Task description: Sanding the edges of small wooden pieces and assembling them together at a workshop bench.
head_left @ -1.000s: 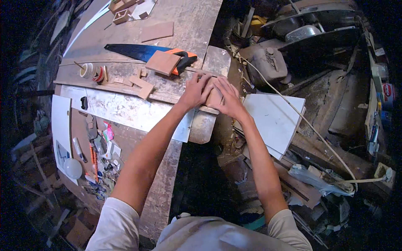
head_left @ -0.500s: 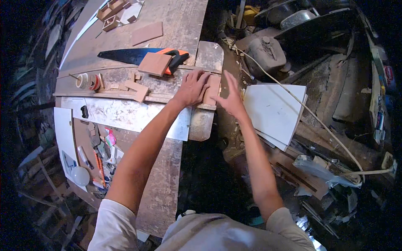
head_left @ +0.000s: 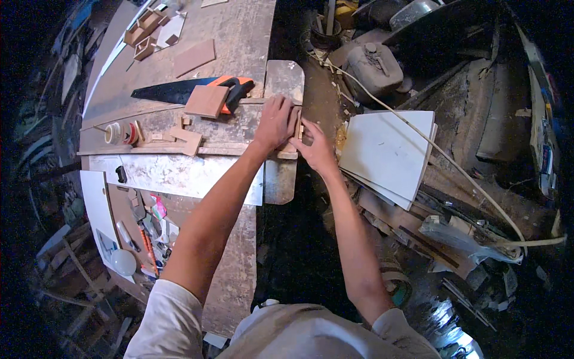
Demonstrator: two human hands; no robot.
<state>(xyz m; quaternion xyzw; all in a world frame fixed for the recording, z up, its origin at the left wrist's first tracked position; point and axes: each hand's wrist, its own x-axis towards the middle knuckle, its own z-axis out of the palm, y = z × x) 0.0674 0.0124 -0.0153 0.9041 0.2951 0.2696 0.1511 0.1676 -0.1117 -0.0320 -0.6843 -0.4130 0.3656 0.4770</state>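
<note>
At the right end of the wooden workbench [head_left: 233, 54], my left hand [head_left: 277, 124] presses down with bent fingers on a small wooden piece [head_left: 300, 125], mostly hidden beneath them. My right hand [head_left: 317, 149] closes on the same piece from its right edge, thumb near the left fingertips. Left of my hands, a square wooden block [head_left: 206, 101] rests on a handsaw [head_left: 173, 90] with a black blade and an orange-black handle. Small wood offcuts [head_left: 187, 141] lie in the bench's recessed strip, beside small round pots [head_left: 119, 133].
Small wooden boxes [head_left: 143, 27] and a flat board [head_left: 195, 57] lie farther back. Assorted tools [head_left: 149, 233] are at the left. Beyond the bench's right edge are white panels [head_left: 388, 152], a dusty jerrycan [head_left: 375, 69] and a long pale hose [head_left: 412, 125].
My right hand has moved in from beside the bench end, its spread fingers now closed at the wooden piece's edge. My left hand stays on the piece. The view has shifted slightly.
</note>
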